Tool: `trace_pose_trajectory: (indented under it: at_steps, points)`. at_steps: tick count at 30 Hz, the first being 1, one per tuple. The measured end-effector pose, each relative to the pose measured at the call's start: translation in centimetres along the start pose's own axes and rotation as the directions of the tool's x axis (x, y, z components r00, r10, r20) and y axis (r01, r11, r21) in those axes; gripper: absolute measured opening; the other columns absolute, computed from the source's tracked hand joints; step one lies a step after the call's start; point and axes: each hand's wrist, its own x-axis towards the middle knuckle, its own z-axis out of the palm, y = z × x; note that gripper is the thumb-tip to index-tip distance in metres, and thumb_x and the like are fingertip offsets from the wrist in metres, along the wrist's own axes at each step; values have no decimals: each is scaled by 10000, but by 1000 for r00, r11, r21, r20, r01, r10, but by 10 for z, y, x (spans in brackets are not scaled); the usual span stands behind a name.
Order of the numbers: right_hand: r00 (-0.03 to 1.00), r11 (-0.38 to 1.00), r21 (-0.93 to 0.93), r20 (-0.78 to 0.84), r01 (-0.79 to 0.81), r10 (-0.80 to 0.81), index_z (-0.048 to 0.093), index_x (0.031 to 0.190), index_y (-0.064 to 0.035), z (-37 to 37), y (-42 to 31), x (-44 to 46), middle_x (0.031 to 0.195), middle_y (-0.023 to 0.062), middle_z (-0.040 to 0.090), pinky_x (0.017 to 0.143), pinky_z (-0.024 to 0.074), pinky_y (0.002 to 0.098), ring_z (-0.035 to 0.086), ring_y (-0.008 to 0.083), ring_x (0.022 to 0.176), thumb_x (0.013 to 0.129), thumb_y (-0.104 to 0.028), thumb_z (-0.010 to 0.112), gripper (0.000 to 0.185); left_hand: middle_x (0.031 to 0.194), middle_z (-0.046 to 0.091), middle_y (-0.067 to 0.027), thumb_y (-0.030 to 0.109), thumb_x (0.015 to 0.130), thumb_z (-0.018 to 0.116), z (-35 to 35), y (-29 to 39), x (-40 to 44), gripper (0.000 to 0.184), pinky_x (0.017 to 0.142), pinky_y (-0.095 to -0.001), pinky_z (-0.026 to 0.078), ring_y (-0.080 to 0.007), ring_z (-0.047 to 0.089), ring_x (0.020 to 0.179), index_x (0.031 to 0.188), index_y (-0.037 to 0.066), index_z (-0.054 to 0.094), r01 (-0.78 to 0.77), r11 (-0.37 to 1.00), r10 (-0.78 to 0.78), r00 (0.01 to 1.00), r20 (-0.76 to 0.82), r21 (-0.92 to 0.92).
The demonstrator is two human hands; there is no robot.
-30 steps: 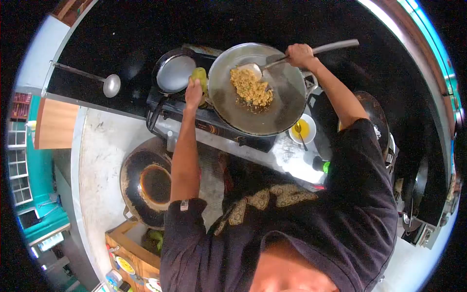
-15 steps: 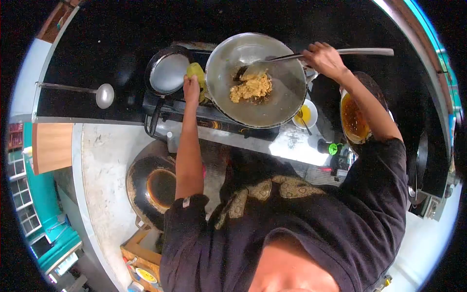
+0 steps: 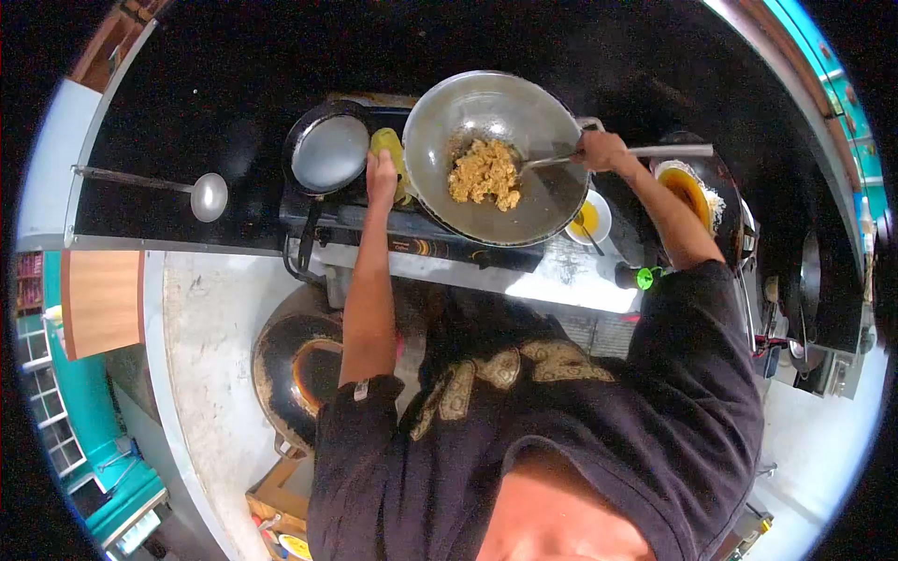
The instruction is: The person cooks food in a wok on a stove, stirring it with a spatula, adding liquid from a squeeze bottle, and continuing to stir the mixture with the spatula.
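A large metal wok sits on the stove, with a clump of crumbly golden-brown food in its middle. My left hand is closed on a yellow-green cloth pressed against the wok's left side; whatever the cloth covers there is hidden. Over the wok's right rim, my right hand grips the long metal handle of a cooking spatula. The spatula's head reaches the right edge of the food and is partly hidden by it.
Left of the wok stands a dark frying pan; a ladle lies further left. A white bowl with yellow liquid and a spoon is close to the wok's right. Below the counter sits another big wok holding dark liquid.
My right hand has drawn the spatula lower, its handle end shifting left and down. The food looks browner and more mixed, and the dark patch beside it has mostly gone. My left hand stays at the cloth.
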Motion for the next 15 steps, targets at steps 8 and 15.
trace_pose_trajectory:
  at_steps: [8, 15]
  points:
    - [848, 996, 13, -524, -86, 80, 617, 995, -169, 17, -38, -11, 738, 115, 597, 579, 483, 362, 591, 264, 710, 765, -271, 568, 256, 1214, 424, -240, 320, 862, 354, 2, 7, -7, 525, 942, -379, 304, -363, 400, 1123, 1237, -49, 351, 14, 998, -13, 1000, -29, 55]
    - [699, 983, -65, -695, 172, -168, 570, 1062, -147, -13, -43, -85, 880, 147, 577, 605, 490, 359, 589, 286, 717, 695, -138, 576, 368, 1136, 485, -182, 303, 852, 377, 4, 1, 1, 456, 889, -365, 351, -307, 461, 1037, 1181, -11, 403, 106, 993, -107, 994, -20, -59]
